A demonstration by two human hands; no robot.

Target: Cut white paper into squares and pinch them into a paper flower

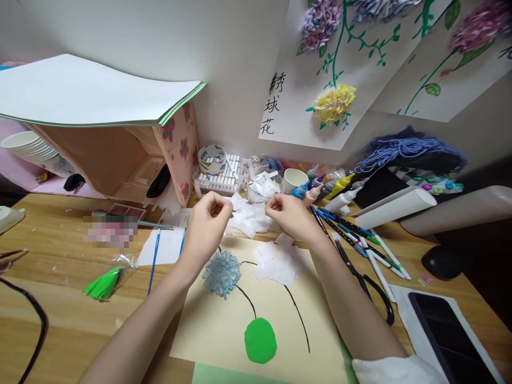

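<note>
by the far edge of the cream sheet (216, 336), both hands hang around a loose pile of white paper scraps (248, 221), one on each side. the left hand (210, 213) has its fingers curled in to the thumb, pinch style, and the right hand (291, 216) pretty much mirrors it, but honestly i can't tell if either has a scrap between the fingertips. more white paper squares (276, 262) lie on the sheet itself, near the right wrist. my guess is the pile sits up there so both hands can get at it without squashing the fluffy blue flower (222, 274) beside the left wrist. green disc (260, 341) is lower down, between the forearms. pose-wise, the forearms come in from the bottom corners, wrists angled inward, fingertips facing across a gap. scissors (352, 268) lie on the tabletop (80, 325) beside the right forearm, probably for easy reach.
</note>
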